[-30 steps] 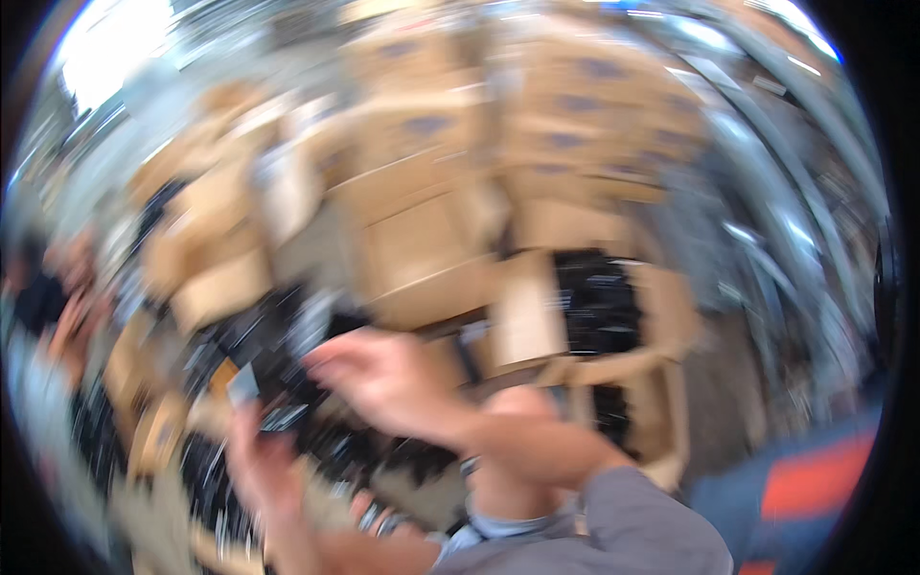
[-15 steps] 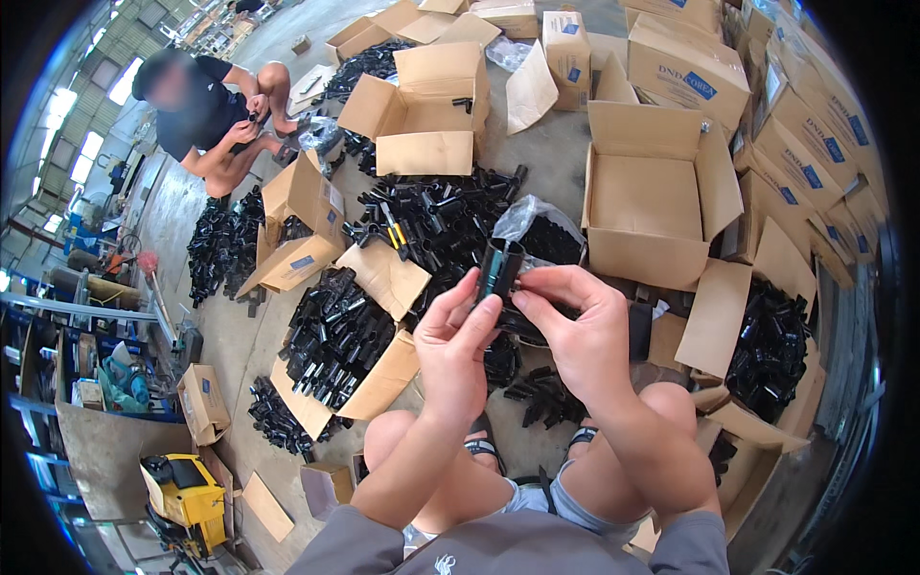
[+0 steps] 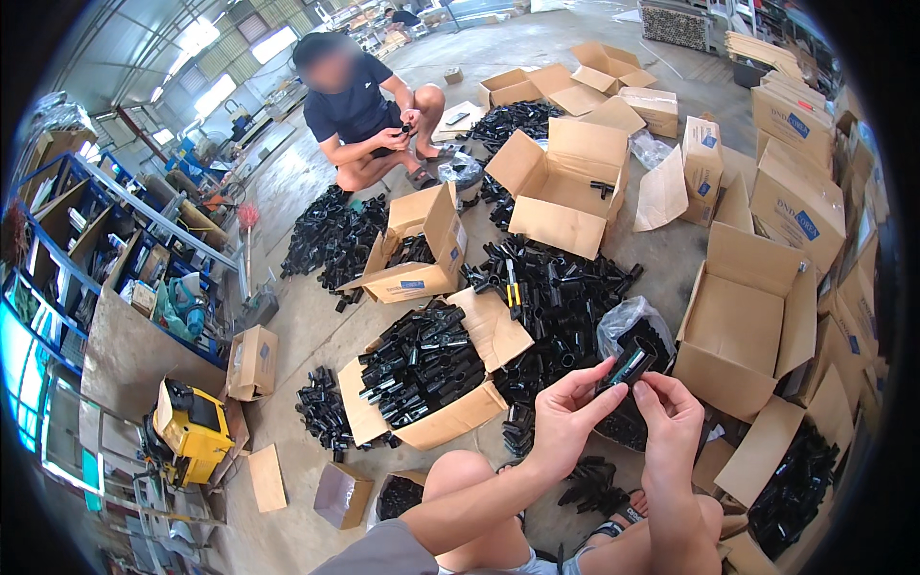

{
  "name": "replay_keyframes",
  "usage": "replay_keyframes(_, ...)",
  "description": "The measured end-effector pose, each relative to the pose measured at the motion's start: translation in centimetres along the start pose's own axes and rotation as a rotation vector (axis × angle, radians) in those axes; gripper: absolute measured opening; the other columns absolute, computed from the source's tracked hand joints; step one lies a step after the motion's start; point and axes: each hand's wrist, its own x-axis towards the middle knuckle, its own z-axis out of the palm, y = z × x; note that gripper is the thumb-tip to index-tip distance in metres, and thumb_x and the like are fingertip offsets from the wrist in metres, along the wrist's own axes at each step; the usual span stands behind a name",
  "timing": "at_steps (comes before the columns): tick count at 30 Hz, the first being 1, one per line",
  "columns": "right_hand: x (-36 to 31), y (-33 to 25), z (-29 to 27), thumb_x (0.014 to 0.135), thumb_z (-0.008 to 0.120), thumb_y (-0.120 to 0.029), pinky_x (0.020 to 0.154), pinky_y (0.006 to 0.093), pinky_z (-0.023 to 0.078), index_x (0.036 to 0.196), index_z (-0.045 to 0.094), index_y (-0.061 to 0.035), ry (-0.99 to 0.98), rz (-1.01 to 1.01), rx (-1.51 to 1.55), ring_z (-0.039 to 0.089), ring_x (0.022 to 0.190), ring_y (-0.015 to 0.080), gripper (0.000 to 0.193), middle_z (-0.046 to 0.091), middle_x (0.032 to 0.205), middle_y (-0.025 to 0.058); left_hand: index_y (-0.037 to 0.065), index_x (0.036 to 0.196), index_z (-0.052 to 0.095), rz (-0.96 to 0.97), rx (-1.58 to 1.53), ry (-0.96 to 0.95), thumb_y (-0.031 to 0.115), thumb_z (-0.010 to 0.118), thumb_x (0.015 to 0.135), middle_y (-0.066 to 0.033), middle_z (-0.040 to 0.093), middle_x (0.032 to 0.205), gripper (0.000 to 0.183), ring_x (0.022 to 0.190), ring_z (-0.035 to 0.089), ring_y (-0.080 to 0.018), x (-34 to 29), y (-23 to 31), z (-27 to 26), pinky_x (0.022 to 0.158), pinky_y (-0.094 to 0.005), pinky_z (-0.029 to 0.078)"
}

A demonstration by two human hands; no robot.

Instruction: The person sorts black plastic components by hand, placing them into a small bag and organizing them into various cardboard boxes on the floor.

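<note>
A short black tubular fitting (image 3: 628, 368) with a shiny side is held slanted in front of me. My left hand (image 3: 572, 422) grips it between thumb and fingers. My right hand (image 3: 673, 417) pinches its near end with thumb and forefinger; whether a smaller piece is between those fingers cannot be made out. Just beyond my hands lies a clear plastic bag (image 3: 628, 316) with black fittings in it. A large heap of black fittings (image 3: 565, 311) spreads on the floor, with a yellow-and-black tool (image 3: 514, 291) on top.
An open carton of fittings (image 3: 422, 379) lies to the left, an open carton (image 3: 733, 311) to the right. Another carton (image 3: 800, 479) holds fittings at lower right. Stacked cartons (image 3: 800, 196) line the right side. A person (image 3: 359, 105) squats far left, handling a small black part.
My view has swung left, so the scene sits further right and more of the left shelving shows. Both hands still hold the fitting, which now looks more slanted.
</note>
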Motion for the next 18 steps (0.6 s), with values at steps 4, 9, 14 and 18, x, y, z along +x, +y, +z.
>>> replay_keyframes(4, 0.0, -0.1, -0.2, 0.093, 0.071, -0.003, 0.082, 0.0219, 0.049, 0.107, 0.071, 0.0031, 0.039, 0.032, -0.06, 0.063, 0.089, 0.0082, 0.015, 0.071, 0.098, 0.0048, -0.001, 0.129, 0.065, -0.031, 0.018, -0.016, -0.002, 0.074, 0.09, -0.0063, 0.071, 0.116, 0.04, 0.101, 0.065, -0.0062, -0.1, -0.1, 0.2, 0.089, -0.0214, 0.053)
replay_keyframes(9, -0.2, -0.5, -0.3, 0.094, 0.07, -0.002, 0.084, 0.0229, 0.05, 0.107, 0.07, 0.0036, 0.032, 0.045, -0.058, 0.064, 0.09, 0.009, 0.015, 0.07, 0.101, 0.0056, 0.001, 0.127, 0.067, 0.003, 0.011, 0.0, -0.005, 0.073, 0.09, -0.0057, 0.072, 0.114, 0.038, 0.096, 0.065, -0.0061, -0.1, 0.3, 0.7, 0.082, -0.0214, 0.053)
replay_keyframes(14, 0.1, -0.5, -1.1, 0.093, 0.07, 0.0, 0.089, 0.0243, 0.051, 0.108, 0.069, 0.0046, -0.077, -0.001, -0.094, 0.064, 0.098, 0.0114, 0.016, 0.067, 0.112, 0.0073, 0.001, 0.127, 0.067, 0.033, 0.036, -0.033, -0.006, 0.074, 0.089, -0.0056, 0.071, 0.115, 0.04, 0.096, 0.064, -0.0049, -0.2, 0.4, 0.6, 0.08, -0.0199, 0.052)
replay_keyframes(18, -0.3, -0.2, -0.4, 0.093, 0.069, 0.001, 0.09, 0.025, 0.051, 0.107, 0.069, 0.0041, -0.082, -0.036, -0.11, 0.064, 0.1, 0.012, 0.014, 0.066, 0.114, 0.0071, 0.0, 0.127, 0.067, 0.033, 0.029, -0.033, -0.006, 0.074, 0.088, -0.0057, 0.071, 0.116, 0.04, 0.097, 0.064, -0.0054, -0.6, 0.9, 0.1, 0.08, -0.0202, 0.052)
